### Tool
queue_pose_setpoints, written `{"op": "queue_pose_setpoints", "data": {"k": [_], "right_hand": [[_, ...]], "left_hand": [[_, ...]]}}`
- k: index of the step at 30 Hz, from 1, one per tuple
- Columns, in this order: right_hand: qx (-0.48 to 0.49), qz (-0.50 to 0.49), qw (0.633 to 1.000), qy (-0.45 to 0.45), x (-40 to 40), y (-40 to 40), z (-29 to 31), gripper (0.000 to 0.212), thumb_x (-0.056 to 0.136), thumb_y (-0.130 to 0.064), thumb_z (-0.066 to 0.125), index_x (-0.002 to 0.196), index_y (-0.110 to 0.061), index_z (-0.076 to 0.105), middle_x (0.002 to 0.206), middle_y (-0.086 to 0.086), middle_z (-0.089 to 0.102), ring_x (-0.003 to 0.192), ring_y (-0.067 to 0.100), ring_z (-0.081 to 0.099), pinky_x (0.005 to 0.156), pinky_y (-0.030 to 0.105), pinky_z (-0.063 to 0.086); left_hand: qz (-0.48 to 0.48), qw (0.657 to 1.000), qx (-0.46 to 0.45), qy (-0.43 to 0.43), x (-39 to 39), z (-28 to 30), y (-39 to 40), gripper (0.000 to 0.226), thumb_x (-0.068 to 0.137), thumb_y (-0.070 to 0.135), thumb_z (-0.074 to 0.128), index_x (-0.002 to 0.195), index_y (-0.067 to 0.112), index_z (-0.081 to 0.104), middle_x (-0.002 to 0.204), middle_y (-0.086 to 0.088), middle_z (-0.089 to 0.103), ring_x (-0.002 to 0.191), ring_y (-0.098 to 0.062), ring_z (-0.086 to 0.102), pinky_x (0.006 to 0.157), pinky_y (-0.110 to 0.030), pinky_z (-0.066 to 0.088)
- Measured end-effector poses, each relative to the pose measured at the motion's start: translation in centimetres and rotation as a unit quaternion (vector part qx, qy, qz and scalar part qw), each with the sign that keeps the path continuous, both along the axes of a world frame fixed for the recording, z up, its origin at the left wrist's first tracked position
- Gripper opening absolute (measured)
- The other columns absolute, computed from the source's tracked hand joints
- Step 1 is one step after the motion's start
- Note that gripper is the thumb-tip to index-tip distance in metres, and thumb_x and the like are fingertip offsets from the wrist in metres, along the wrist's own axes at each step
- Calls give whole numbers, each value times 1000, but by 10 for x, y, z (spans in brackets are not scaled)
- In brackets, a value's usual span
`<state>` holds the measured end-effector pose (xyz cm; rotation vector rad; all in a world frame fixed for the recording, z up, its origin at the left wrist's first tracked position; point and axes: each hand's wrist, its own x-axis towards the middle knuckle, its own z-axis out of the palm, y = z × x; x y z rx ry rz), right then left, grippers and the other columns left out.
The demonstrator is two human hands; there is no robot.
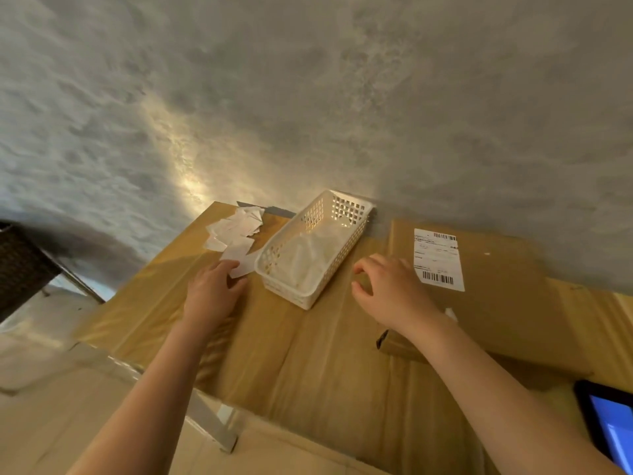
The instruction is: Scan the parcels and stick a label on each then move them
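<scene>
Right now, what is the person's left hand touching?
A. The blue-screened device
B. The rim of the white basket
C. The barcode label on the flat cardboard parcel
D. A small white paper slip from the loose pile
D. The left hand has its fingertips on a white slip at the near edge of the pile of slips, to the left of the white basket, while the right hand hovers apart from it.

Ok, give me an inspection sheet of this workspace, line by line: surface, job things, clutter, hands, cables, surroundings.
Surface: table covered in brown cardboard.
Job's things: flat parcel at right, printed label already on it; loose labels piled at left.
Clutter: white basket holding crumpled plastic; blue-screened device at right edge.
Hands: left hand touches a slip at the pile's edge; right hand hangs curled beside the parcel, its grip empty.
Cables: nothing seen.
Surroundings: grey wall; wicker chair.
</scene>
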<state>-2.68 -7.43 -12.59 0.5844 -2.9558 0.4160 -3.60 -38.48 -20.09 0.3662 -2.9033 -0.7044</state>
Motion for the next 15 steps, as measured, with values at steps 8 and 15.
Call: {"op": "queue_pose_setpoints", "data": {"k": [8, 15], "right_hand": [[-2, -8, 1000, 28, -3, 0, -11, 28, 96, -36, 48, 118, -23, 59, 115, -10, 60, 111, 12, 52, 105, 33, 34], [-7, -10, 999, 35, -2, 0, -13, 27, 96, -36, 49, 117, -23, 60, 115, -10, 61, 111, 12, 53, 106, 33, 33]], "left_hand": [[-33, 990, -137, 30, -2, 2, -7, 27, 98, 43, 53, 117, 31, 67, 124, 9, 65, 108, -20, 61, 94, -38, 49], [-59, 977, -200, 43, -4, 1, -11, 25, 101, 41, 46, 107, 27, 66, 102, 8, 66, 91, -17, 63, 77, -30, 49]]}}
